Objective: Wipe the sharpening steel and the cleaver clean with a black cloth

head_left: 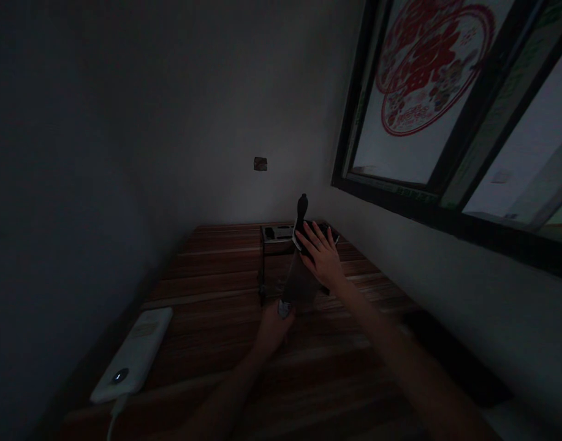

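The left hand (272, 326) grips a flat grey thing (301, 283) (maybe a blade); the right hand (325, 258), spread flat, could slip.

Head view: we look forward and down from the wearer's head.
Striped tabletop (207, 282): close below us, receding toward twelve o'clock.
Window (428, 92): near us, at two o'clock.
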